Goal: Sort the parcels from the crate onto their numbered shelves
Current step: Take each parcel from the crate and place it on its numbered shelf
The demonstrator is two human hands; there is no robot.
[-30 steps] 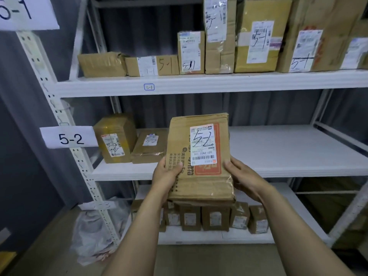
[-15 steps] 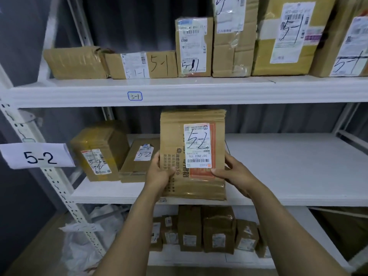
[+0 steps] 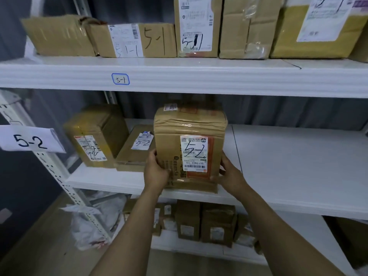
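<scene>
A taped brown cardboard parcel with a white label handwritten "5-2" stands upright on the front of the white middle shelf. My left hand grips its lower left side and my right hand grips its lower right side. A paper tag reading "5-2" hangs on the rack's left upright. The crate is out of view.
Two other "5-2" parcels sit left of mine: a yellowish box and a flat box. The upper shelf carries several "5-1" boxes. Small parcels line the bottom shelf. A plastic bag lies on the floor.
Both hands have carried the parcel forward and set its base down on the middle shelf, next to the flat box. The camera has moved closer to the rack.
</scene>
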